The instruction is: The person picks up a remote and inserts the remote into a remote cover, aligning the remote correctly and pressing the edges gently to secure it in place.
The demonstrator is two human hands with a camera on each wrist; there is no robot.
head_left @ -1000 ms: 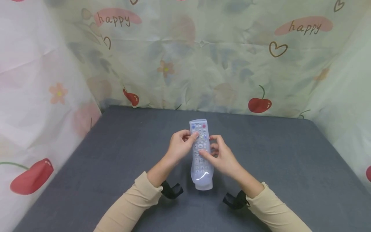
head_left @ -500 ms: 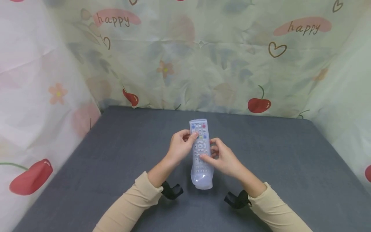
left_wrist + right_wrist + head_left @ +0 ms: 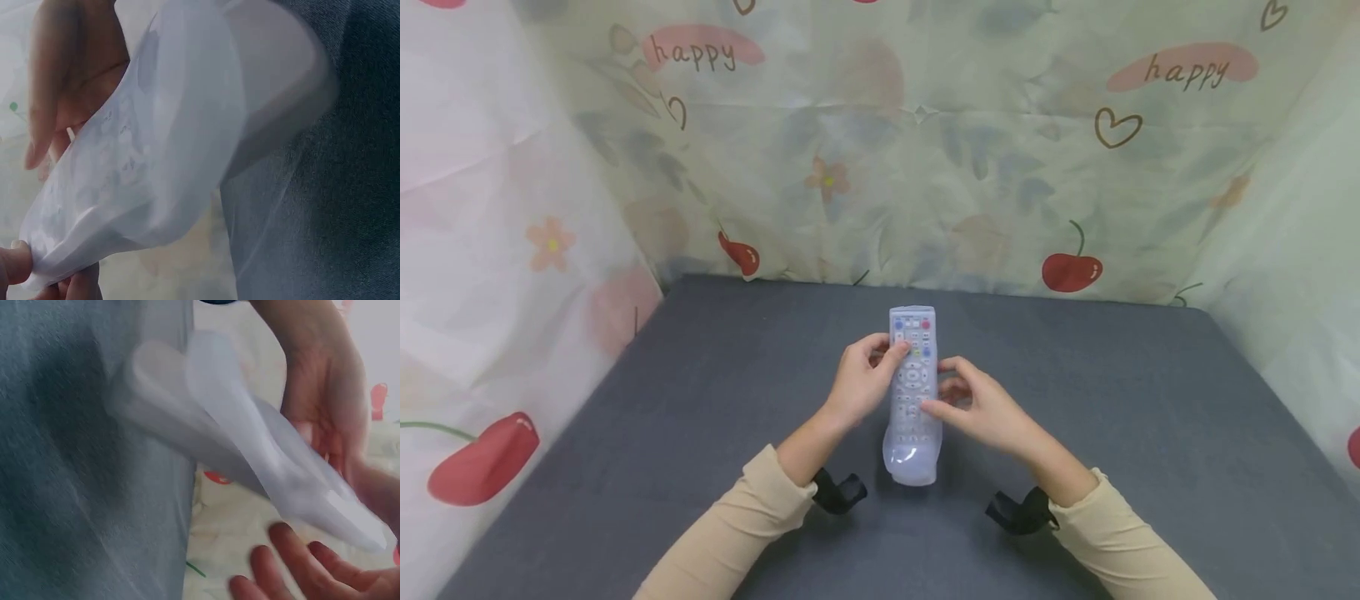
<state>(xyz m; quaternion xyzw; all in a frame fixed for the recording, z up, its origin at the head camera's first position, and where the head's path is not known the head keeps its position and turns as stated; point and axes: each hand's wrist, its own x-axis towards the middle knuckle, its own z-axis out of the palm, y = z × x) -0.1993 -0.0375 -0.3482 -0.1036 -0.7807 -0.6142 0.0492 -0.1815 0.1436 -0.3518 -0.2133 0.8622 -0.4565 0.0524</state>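
Note:
A white remote control (image 3: pixel 913 375) is held above the table in the head view, its buttons facing up. Around it is a translucent plastic sleeve (image 3: pixel 194 112), loose and flared at the near end, where the remote's bare end (image 3: pixel 281 69) sticks out. My left hand (image 3: pixel 861 379) pinches the far part of the remote, thumb on top and fingers beneath. At the remote's right side is my right hand (image 3: pixel 988 408), thumb near its edge. The right wrist view shows that hand's fingers (image 3: pixel 269 569) loosely spread, apart from the remote and sleeve.
A dark grey cloth-covered table (image 3: pixel 700 358) lies below the hands. Printed curtains (image 3: pixel 910 192) with cherries and hearts stand behind it and at both sides. A black wrist strap (image 3: pixel 1022 510) hangs by each cuff.
The remote's near end has swung slightly left. My right hand has loosened from it, its thumb sliding toward the edge, and the forearm has shifted a little right. My left hand keeps its pinch.

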